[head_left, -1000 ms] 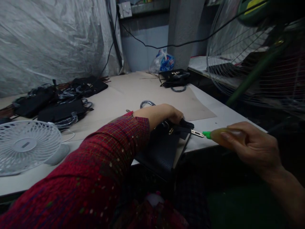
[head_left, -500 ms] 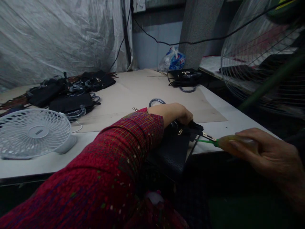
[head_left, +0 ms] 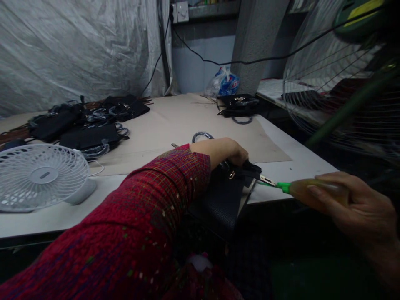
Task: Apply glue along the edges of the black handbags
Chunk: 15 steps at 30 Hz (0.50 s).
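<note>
A black handbag [head_left: 222, 204] with a gold-coloured clasp rests at the table's front edge, partly hidden behind my red sleeve. My left hand [head_left: 239, 155] reaches over its top with fingers closed on the black flap or strap; the fingertips are mostly hidden. From there a narrow dark strip with a pale metal end piece [head_left: 268, 180] points to the right. My right hand [head_left: 359, 204] is wrapped round an amber squeeze bottle [head_left: 318, 193] with a green nozzle. The thin nozzle lies just beneath the metal piece; whether they touch I cannot tell.
A white fan [head_left: 43, 177] stands at the left. Several black handbags [head_left: 90, 137] are piled behind it, and another handbag [head_left: 239, 104] lies at the back right. Brown card [head_left: 175, 121] covers part of the table. A large caged fan [head_left: 337, 108] stands at the right.
The view has shifted slightly. My right hand has drawn the bottle a little to the right, away from the handbag. My left hand keeps its hold.
</note>
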Each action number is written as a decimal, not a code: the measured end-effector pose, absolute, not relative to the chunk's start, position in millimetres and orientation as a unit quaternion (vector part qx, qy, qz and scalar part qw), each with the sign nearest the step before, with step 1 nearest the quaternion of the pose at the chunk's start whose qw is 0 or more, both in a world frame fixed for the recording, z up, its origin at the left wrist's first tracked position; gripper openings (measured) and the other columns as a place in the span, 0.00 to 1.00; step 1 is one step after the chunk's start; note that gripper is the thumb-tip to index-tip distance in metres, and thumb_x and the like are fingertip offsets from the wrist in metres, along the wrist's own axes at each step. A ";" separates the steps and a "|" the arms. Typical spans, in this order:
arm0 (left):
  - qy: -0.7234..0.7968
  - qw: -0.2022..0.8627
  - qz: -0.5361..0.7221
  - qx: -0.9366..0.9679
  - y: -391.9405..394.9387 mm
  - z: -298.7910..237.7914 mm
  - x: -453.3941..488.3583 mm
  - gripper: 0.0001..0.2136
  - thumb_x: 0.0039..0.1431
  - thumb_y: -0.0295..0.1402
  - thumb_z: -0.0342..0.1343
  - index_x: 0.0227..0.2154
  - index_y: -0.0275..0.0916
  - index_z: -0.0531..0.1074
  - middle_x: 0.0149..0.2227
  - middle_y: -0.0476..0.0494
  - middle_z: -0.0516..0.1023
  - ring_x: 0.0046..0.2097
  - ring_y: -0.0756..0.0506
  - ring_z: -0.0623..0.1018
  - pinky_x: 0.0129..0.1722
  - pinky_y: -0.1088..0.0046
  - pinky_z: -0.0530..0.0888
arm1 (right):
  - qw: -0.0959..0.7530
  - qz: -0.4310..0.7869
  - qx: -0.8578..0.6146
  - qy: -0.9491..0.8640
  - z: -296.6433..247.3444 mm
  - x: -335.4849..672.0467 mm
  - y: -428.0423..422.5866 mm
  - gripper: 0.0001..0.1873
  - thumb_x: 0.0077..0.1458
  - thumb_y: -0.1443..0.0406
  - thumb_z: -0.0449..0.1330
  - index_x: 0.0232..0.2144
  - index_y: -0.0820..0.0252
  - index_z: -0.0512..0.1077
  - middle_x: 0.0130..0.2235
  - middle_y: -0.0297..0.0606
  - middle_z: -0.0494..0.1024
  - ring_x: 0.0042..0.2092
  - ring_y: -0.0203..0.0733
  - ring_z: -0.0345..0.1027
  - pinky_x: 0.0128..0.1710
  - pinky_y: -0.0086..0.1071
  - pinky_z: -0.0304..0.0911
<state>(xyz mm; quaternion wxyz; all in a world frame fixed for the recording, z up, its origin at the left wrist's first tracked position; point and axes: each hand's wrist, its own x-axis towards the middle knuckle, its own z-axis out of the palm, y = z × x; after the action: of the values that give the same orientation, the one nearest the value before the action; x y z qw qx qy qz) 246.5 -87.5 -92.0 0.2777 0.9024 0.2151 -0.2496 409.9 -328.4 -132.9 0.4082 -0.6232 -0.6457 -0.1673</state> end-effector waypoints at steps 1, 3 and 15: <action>0.214 0.258 -0.256 0.907 -88.6 -91.4 246.2 0.05 0.45 0.26 0.61 0.26 0.32 0.80 0.28 0.42 0.74 0.39 0.39 0.72 0.45 0.57 0.71 | 0.413 -0.185 -0.620 -0.641 -134.1 411.1 -325.7 0.17 0.65 0.49 0.63 0.38 0.56 0.74 0.34 0.34 0.80 0.33 0.41 0.76 0.32 0.31 0.69; 0.213 0.228 -0.263 0.913 -91.1 -89.8 245.4 0.06 0.47 0.25 0.60 0.28 0.33 0.81 0.27 0.43 0.74 0.38 0.41 0.71 0.45 0.59 0.72 | 0.412 -0.207 -0.612 -0.643 -136.7 412.1 -321.2 0.15 0.65 0.52 0.63 0.39 0.56 0.74 0.35 0.35 0.79 0.33 0.41 0.75 0.32 0.31 0.69; 0.216 0.213 -0.268 0.914 -96.2 -81.9 243.2 0.09 0.42 0.22 0.60 0.28 0.34 0.82 0.29 0.43 0.77 0.41 0.40 0.73 0.47 0.59 0.72 | 0.386 -0.146 -0.633 -0.655 -139.8 411.7 -321.7 0.19 0.64 0.46 0.62 0.38 0.55 0.75 0.35 0.36 0.79 0.33 0.42 0.74 0.30 0.34 0.67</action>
<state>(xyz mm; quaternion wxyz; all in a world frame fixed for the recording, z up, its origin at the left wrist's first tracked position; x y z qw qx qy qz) 243.2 -96.2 -81.9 0.2135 0.9143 0.2159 -0.2680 411.7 -321.7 -139.8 0.3858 -0.6332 -0.6548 -0.1465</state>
